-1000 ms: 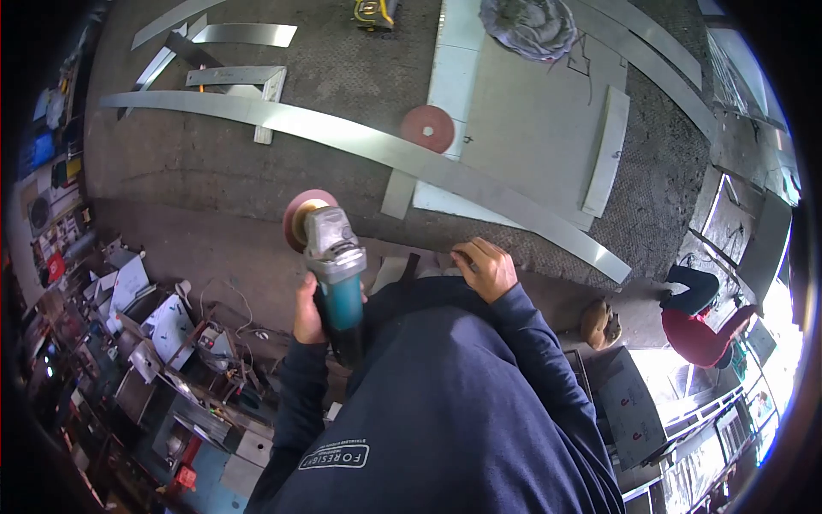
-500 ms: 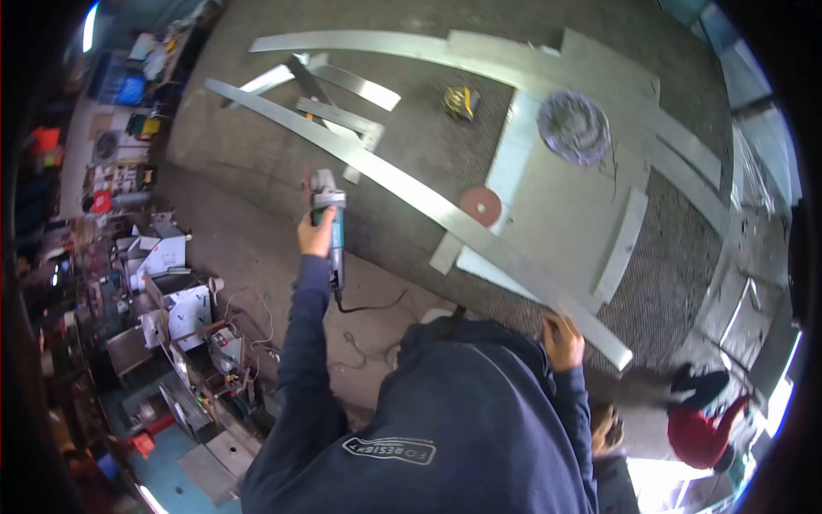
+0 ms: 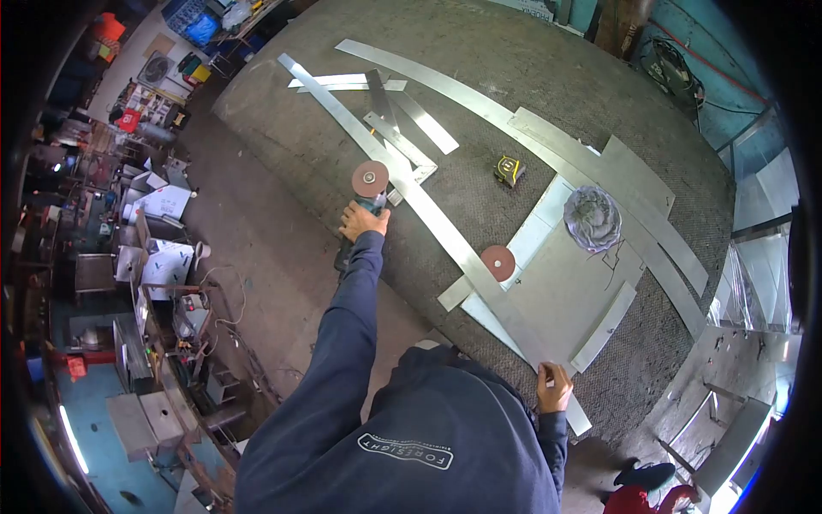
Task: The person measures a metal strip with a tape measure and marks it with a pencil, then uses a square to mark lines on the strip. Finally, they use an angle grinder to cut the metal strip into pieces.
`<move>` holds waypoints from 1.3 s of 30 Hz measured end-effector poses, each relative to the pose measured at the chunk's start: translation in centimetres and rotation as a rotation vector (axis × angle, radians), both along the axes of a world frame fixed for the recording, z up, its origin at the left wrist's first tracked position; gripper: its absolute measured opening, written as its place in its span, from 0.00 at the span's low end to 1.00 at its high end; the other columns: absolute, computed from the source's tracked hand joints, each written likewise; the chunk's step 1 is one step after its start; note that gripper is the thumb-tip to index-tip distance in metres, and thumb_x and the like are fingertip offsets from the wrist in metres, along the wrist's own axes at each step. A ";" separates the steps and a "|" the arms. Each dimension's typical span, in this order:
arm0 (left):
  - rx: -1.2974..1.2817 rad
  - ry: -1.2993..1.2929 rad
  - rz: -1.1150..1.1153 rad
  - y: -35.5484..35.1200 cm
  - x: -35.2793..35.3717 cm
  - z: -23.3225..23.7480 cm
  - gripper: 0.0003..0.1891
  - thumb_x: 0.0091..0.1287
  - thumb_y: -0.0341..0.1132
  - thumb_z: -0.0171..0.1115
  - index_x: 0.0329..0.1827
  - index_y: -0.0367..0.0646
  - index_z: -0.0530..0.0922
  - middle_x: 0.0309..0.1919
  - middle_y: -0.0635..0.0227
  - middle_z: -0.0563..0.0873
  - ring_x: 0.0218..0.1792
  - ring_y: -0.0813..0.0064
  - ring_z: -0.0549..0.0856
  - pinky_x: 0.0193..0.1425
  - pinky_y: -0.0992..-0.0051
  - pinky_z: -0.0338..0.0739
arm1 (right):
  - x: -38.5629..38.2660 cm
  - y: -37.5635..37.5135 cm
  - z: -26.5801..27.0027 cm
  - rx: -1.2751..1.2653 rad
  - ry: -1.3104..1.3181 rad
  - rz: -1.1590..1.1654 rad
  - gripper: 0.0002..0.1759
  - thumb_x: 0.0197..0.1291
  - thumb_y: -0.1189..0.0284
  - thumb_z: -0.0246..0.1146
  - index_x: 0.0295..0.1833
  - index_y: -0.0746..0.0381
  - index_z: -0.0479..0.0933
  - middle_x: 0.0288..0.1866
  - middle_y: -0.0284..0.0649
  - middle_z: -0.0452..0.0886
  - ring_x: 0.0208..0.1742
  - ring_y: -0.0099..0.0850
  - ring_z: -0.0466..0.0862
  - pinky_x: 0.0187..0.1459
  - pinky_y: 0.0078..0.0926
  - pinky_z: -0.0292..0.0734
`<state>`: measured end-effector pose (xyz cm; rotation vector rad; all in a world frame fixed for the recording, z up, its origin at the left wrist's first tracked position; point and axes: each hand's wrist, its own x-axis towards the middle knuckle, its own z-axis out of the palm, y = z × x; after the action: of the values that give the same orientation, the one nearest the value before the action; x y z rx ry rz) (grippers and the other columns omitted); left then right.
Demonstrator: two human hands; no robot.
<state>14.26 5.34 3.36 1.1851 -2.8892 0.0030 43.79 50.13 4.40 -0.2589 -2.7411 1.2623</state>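
Observation:
My left hand is wrapped round the body of an angle grinder, whose brown disc faces up beside the long metal strip. The strip lies slantwise along the table's near side. Close to the strip's near end, my right hand has its fingers curled at the edge, gripping it. A second brown disc lies flat beside the strip. Farther in are a yellow and black tape measure and a metal square.
Several metal strips and a grey sheet lie on the table. A round, purplish plastic-wrapped bundle rests on the sheet. A person in red is at the lower right. Cluttered shop equipment stands to the left.
My left hand has brought the grinder right, over the table beside the strip, and its disc now faces up. My right hand stays at the strip's near end. The whole view has turned.

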 end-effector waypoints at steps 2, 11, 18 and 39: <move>0.023 -0.060 0.003 0.0 -0.4 0.6 0.46 0.53 0.63 0.69 0.68 0.42 0.67 0.62 0.57 0.76 0.64 0.58 0.75 0.65 0.53 0.71 | -1.0 0.0 0.6 0.039 0.079 0.042 0.04 0.58 0.78 0.68 0.38 0.65 0.81 0.29 0.43 0.81 0.25 0.33 0.81 0.30 0.28 0.76; 0.222 0.713 -0.795 4.7 7.1 0.0 0.26 0.63 0.45 0.69 0.61 0.42 0.74 0.59 0.48 0.76 0.62 0.47 0.73 0.65 0.50 0.66 | 3.7 -2.0 1.2 0.184 0.061 -0.378 0.03 0.58 0.76 0.68 0.37 0.64 0.82 0.31 0.43 0.84 0.29 0.35 0.85 0.32 0.29 0.79; 0.505 0.610 -1.040 19.3 -6.5 -4.2 0.38 0.64 0.59 0.62 0.66 0.36 0.70 0.59 0.48 0.77 0.62 0.48 0.73 0.66 0.52 0.65 | 5.7 -10.4 3.9 0.133 0.035 -0.564 0.06 0.58 0.73 0.68 0.41 0.61 0.83 0.35 0.43 0.83 0.35 0.42 0.85 0.37 0.35 0.81; 1.043 0.006 -1.860 21.4 7.4 8.6 0.39 0.42 0.31 0.79 0.61 0.46 0.70 0.52 0.52 0.73 0.55 0.50 0.74 0.61 0.56 0.70 | -2.1 -13.2 4.6 -1.375 0.091 -0.726 0.25 0.75 0.55 0.54 0.59 0.67 0.76 0.45 0.35 0.82 0.40 0.22 0.82 0.42 0.22 0.79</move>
<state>21.62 26.74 11.97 -1.8139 -2.5768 -1.4108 41.65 36.93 8.98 -1.0697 -1.0134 2.4037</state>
